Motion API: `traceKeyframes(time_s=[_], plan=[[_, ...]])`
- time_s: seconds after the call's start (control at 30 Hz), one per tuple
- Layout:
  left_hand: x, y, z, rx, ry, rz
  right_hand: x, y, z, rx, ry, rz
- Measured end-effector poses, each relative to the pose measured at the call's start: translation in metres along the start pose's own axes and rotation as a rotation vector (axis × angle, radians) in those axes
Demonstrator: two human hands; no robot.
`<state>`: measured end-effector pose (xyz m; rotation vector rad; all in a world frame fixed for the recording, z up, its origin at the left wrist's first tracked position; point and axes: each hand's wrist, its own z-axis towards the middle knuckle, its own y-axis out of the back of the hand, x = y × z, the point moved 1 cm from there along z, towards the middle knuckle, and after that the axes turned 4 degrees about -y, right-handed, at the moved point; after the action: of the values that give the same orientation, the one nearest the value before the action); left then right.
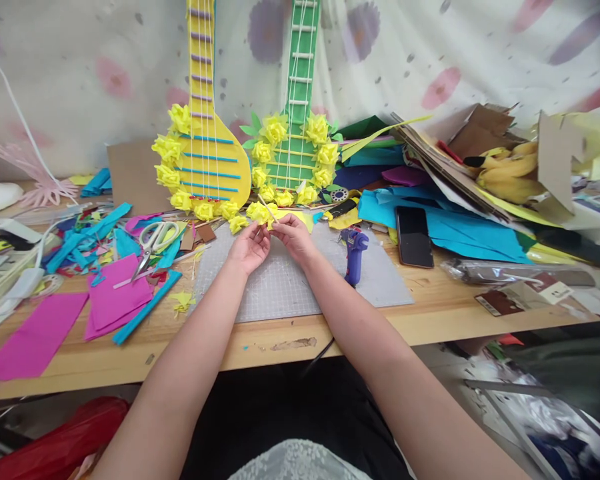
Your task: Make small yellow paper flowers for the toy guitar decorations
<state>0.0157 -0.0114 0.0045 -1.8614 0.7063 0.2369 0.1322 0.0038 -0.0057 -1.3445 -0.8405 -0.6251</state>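
Both hands meet over the grey cutting mat [280,287], fingertips almost touching. My left hand [250,249] pinches a small piece of yellow paper [270,225], mostly hidden by the fingers. My right hand [294,236] is closed on a thin stick [267,207] that slants up and left from its fingertips. Just beyond the hands lie yellow paper flowers [259,212]. Behind them stand a yellow paper guitar [215,157] and a green paper guitar [294,160], both edged with yellow flowers. A blue glue gun [354,257] stands on the mat beside my right forearm.
At left are scissors [155,243], magenta paper sheets [117,297], a blue paper strip [147,307] and many scraps. A phone [414,237] lies at right on blue paper [460,227], before piled cardboard [430,163]. The table's front edge [280,357] runs beneath my forearms.
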Motion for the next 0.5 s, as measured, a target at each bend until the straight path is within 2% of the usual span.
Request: traceKeyframes(time_s=[0.23, 0.5], plan=[[-0.009, 0.008, -0.003, -0.061, 0.048, 0.065, -0.001, 0.003, -0.002, 0.035, -0.029, -0.105], [-0.002, 0.011, 0.002, -0.127, -0.138, 0.073, -0.001, 0.003, -0.002, 0.041, -0.094, -0.038]])
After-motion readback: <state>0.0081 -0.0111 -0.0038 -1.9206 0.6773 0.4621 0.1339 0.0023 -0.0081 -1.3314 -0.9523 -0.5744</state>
